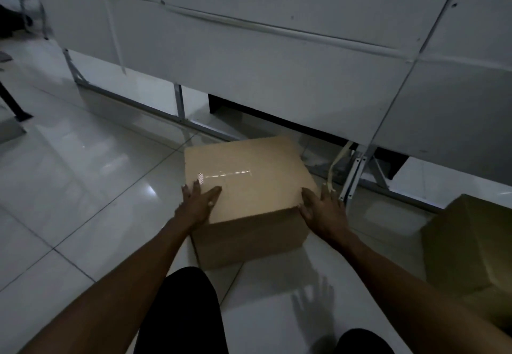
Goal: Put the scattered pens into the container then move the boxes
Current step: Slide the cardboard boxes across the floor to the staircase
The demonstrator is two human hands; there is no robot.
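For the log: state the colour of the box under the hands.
The box is light brown; best in the head view.

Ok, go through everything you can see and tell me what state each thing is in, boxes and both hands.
Taped box: closed, sealed with clear tape, standing flat on the floor.
Left hand: open, flat on the box's top, near-left corner.
Right hand: open, fingers spread against the box's near-right corner.
Second box: on the floor to the right, untouched, partly out of frame.
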